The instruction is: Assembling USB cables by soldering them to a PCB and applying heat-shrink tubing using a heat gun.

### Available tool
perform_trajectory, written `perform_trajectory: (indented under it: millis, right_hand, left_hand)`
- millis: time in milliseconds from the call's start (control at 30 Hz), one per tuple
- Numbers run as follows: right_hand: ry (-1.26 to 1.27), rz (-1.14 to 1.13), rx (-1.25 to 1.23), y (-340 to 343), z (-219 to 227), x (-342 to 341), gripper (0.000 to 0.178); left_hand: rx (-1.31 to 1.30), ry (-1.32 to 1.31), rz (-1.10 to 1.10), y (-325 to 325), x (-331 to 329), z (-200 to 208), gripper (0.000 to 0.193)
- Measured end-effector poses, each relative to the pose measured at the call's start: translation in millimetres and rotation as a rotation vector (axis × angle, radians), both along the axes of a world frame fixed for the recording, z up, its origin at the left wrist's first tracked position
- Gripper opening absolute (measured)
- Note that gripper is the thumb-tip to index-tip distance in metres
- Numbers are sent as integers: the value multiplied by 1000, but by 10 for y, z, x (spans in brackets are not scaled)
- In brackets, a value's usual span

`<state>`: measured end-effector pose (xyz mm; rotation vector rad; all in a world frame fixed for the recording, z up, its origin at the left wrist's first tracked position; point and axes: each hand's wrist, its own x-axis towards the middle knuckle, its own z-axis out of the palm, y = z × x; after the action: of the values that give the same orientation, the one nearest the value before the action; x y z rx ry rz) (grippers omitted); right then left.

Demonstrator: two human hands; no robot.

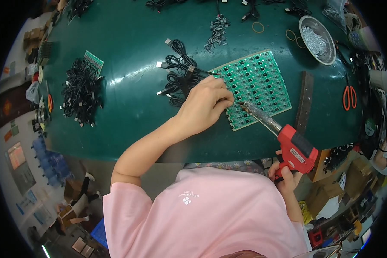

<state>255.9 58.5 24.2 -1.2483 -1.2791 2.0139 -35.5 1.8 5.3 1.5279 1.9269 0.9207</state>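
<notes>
A green circuit-board panel, filled with rows of small dark chips, lies on the table in front of me. My left hand reaches over its left edge, thumb and fingers pinched together; whatever is between them is too small or hidden to make out. Just beyond that hand lies a bundle of black USB cables, partly covered by it. My right hand is wrapped round the handle of a red and black soldering gun. The gun's tip touches or hovers over the panel close to my left fingertips; I cannot tell which.
Heaped black cables with a board lie at the left. A metal bowl of small clear pieces stands far right. Nearby are a dark metal bar, orange-handled scissors, small black parts and rubber bands.
</notes>
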Motion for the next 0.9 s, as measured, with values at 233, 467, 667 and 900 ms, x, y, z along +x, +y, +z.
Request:
perform_trajectory:
  millis: [233,467,667,900]
  right_hand:
    - [108,121,46,31,-147,141,53]
    - [50,64,-23,18,-78,22,50]
    - [97,70,-46,9,-119,57,44]
    - [20,135,19,41,10,57,52]
  left_hand:
    - [-2,4,-2,4,0,-12,7]
    - [-31,5,-33,20,-22,16,6]
    - [-29,0,-32,26,-20,31,5]
    - [-34,11,-33,36,-18,-1,6]
